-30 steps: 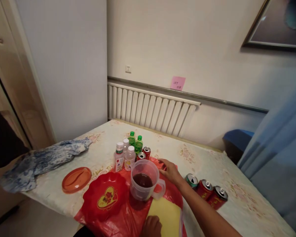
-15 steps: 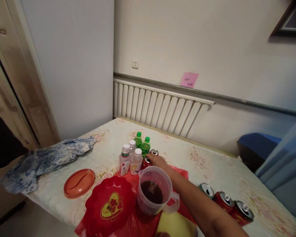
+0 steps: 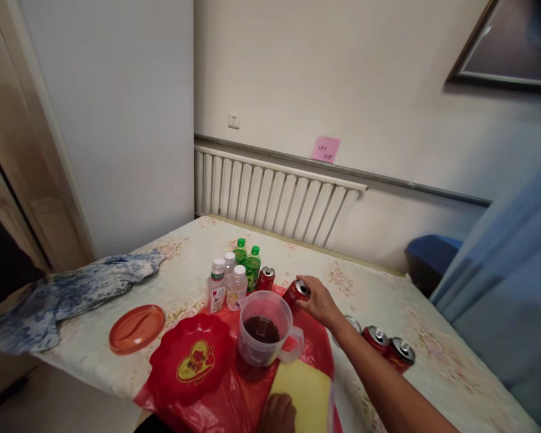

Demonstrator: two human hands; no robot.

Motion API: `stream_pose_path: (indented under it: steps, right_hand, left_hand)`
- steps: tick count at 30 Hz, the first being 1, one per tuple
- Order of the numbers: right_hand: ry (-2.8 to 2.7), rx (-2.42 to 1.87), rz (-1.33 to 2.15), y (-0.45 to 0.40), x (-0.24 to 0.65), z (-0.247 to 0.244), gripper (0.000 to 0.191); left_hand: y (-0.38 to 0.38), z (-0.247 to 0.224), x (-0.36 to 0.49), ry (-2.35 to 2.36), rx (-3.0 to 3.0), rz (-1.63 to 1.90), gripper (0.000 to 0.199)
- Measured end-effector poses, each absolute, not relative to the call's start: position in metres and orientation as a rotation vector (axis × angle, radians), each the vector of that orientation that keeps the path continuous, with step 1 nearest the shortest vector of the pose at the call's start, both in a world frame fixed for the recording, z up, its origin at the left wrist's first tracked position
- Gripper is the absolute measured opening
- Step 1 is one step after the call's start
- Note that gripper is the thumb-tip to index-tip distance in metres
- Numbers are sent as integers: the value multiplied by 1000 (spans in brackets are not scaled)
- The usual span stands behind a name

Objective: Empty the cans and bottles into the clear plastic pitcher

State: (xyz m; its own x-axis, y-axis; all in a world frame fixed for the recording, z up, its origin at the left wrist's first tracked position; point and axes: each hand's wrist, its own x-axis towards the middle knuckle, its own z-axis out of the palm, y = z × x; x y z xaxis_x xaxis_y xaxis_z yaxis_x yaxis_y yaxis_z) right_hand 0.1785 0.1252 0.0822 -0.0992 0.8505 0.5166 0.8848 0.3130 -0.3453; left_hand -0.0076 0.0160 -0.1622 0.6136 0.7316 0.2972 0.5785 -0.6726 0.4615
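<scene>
My right hand (image 3: 318, 304) is closed around a red can (image 3: 294, 294), holding it tilted just right of a clear plastic jug (image 3: 262, 334) with dark brown liquid in it. At the bottom edge, my left hand (image 3: 278, 414) shows in part, its fingers curled together against a flat yellow piece (image 3: 304, 391); whatever is inside them is hidden. A second red can (image 3: 265, 278) stands behind the jug. Beside that can are white-capped bottles (image 3: 237, 288) and green-capped bottles (image 3: 253, 267). Left of the jug lies a red scalloped tray (image 3: 192, 355).
More cans (image 3: 400, 355) stand at the right, partly behind my right forearm. An orange-red lid (image 3: 137, 329) and a blue-white cloth (image 3: 85, 291) lie at the left. Red plastic sheeting (image 3: 220, 397) spreads under the tray. A radiator (image 3: 270, 192) runs along the wall.
My right hand has lifted a red can from beside the bottles and moved it right, tilting it. More of my left hand shows on the yellow piece. The view has shifted right.
</scene>
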Motion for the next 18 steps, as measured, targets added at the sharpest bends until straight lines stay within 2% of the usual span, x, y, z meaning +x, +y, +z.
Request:
stream_pose_path:
  steps: [4,10,18]
  right_hand:
    - [-1866,-1523,-66,63,194,94,61]
    - [-1813,-1537,112,-19,183,103,64]
    - [-1911,-1413,463,-86,128,120,64]
  left_hand:
    - [5,-116,-27,928,2398,655,44]
    - [-27,-49,-52,919,2074,675,41]
    - [-43,11,-68,869,1696,870,85]
